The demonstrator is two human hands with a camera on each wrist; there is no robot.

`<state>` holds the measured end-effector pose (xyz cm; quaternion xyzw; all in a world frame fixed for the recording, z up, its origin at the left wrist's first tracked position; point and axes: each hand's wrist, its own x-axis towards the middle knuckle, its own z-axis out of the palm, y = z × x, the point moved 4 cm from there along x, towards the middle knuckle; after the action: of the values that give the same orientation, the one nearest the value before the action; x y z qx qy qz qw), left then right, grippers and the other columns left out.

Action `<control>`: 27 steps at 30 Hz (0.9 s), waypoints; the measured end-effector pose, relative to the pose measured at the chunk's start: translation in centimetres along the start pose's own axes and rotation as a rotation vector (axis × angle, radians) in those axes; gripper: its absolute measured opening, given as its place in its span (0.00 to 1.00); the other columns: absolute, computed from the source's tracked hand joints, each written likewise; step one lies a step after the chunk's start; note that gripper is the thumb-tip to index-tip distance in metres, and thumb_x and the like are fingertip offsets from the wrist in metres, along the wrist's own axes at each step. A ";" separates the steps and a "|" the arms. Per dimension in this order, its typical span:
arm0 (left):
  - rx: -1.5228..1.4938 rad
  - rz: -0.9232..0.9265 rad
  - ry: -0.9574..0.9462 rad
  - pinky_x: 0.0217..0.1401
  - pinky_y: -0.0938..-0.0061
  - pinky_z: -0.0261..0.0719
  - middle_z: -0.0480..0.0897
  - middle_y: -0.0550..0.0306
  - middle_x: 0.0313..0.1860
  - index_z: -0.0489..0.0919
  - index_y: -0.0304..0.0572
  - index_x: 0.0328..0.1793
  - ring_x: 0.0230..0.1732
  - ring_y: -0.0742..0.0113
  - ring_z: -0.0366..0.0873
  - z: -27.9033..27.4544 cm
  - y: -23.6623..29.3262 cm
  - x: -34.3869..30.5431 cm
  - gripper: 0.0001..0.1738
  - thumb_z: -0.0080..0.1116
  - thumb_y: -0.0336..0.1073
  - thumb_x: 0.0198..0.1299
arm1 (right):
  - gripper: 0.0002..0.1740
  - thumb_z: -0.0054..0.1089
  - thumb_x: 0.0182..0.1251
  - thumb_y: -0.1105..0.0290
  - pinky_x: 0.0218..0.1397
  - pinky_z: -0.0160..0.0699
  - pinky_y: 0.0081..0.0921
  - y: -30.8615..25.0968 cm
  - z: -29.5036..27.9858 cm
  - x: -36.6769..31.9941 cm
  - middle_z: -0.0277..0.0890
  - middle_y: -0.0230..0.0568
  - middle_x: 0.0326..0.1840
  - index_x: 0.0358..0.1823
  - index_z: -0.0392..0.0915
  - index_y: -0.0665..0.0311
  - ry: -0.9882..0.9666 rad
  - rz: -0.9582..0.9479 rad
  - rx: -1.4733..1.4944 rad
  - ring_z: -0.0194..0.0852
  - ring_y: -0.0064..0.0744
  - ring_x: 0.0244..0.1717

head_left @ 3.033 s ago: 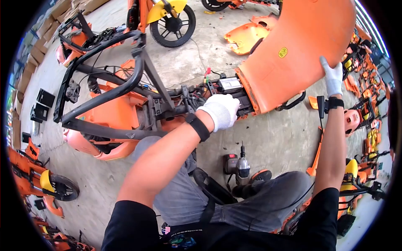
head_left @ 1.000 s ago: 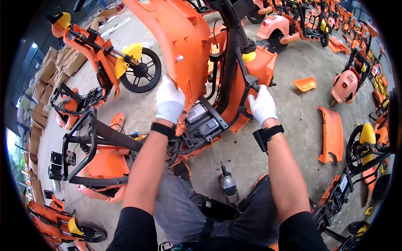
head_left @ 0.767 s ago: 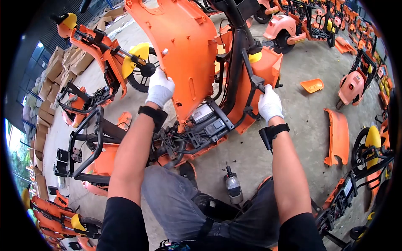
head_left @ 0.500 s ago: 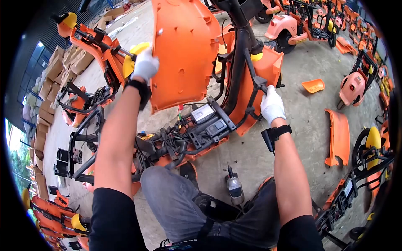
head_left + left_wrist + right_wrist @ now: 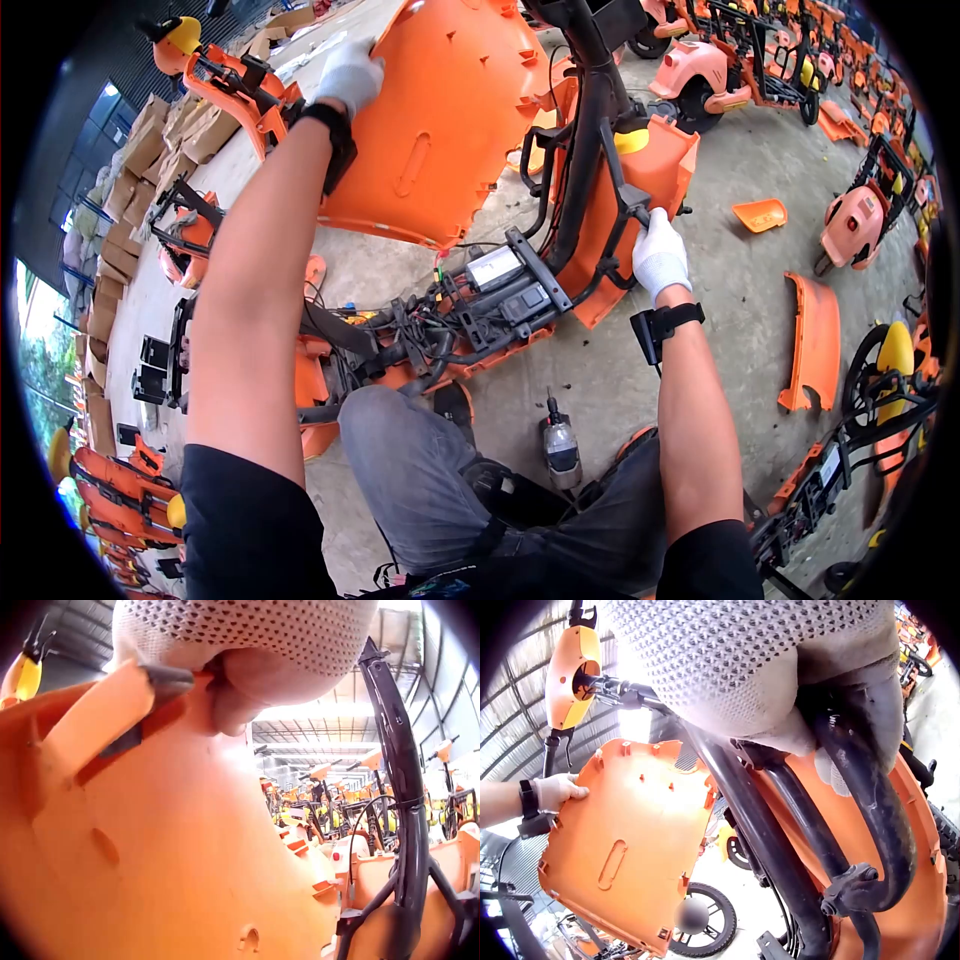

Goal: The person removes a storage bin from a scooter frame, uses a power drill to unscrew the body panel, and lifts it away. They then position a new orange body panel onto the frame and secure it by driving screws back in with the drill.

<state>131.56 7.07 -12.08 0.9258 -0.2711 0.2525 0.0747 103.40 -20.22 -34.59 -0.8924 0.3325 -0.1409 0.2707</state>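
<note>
A large orange body panel (image 5: 430, 130), its ribbed inner side towards me, hangs left of the scooter's black frame post (image 5: 590, 130). My gloved left hand (image 5: 350, 78) pinches its left edge, with the thumb on the inner face in the left wrist view. My gloved right hand (image 5: 660, 257) curls round a bent black tube (image 5: 870, 795) on the scooter's front, beside an orange front cover (image 5: 655, 165). Below the panel lie a silver box (image 5: 494, 268), a black module (image 5: 526, 303) and bundled wires (image 5: 425, 312) in the scooter's floor section.
A power drill (image 5: 561, 447) stands on the concrete floor between my legs. To the right lie a curved orange cover (image 5: 812, 340) and a small orange piece (image 5: 760, 215). Part-stripped scooters stand around, one pink-orange (image 5: 692, 75). Cardboard boxes (image 5: 130, 190) line the left.
My left hand went from the wiring area to the panel's edge and carried it up and left, off the frame post. My right hand moved from the panel to the black tube.
</note>
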 end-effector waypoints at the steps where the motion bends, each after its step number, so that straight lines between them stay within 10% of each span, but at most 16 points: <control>1: -0.050 0.021 0.051 0.53 0.56 0.76 0.82 0.35 0.42 0.79 0.37 0.50 0.48 0.39 0.79 0.8 -0.9 -0.7 0.18 0.53 0.40 0.57 | 0.10 0.46 0.68 0.71 0.51 0.73 0.49 0.1 0.1 0.0 0.77 0.64 0.43 0.48 0.67 0.65 -0.003 0.001 0.005 0.75 0.63 0.49; 7: 0.049 -0.108 -0.001 0.43 0.56 0.78 0.82 0.40 0.31 0.79 0.35 0.37 0.37 0.40 0.80 5.9 -7.7 -6.4 0.12 0.52 0.37 0.55 | 0.10 0.46 0.68 0.71 0.52 0.73 0.49 -0.1 -0.1 -0.2 0.77 0.64 0.43 0.47 0.68 0.66 0.006 0.003 0.031 0.75 0.64 0.49; 17: -0.603 -0.450 0.192 0.38 0.69 0.76 0.84 0.44 0.31 0.79 0.29 0.40 0.31 0.56 0.81 12.2 -14.5 -16.1 0.11 0.56 0.32 0.55 | 0.11 0.46 0.68 0.69 0.50 0.72 0.50 0.9 0.7 0.3 0.77 0.65 0.42 0.49 0.69 0.64 0.071 -0.044 0.045 0.73 0.66 0.49; 27: -1.095 -0.647 0.300 0.34 0.77 0.74 0.82 0.55 0.33 0.76 0.30 0.42 0.29 0.72 0.76 5.2 -2.9 -22.1 0.07 0.54 0.28 0.63 | 0.24 0.61 0.60 0.59 0.56 0.71 0.46 -5.5 -1.8 -2.9 0.72 0.56 0.50 0.52 0.72 0.67 0.313 -0.305 -0.106 0.69 0.55 0.54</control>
<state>119.30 18.36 -27.83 0.7434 -0.0549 0.1692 0.6447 103.33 -15.51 -30.16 -0.9126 0.2386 -0.2990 0.1441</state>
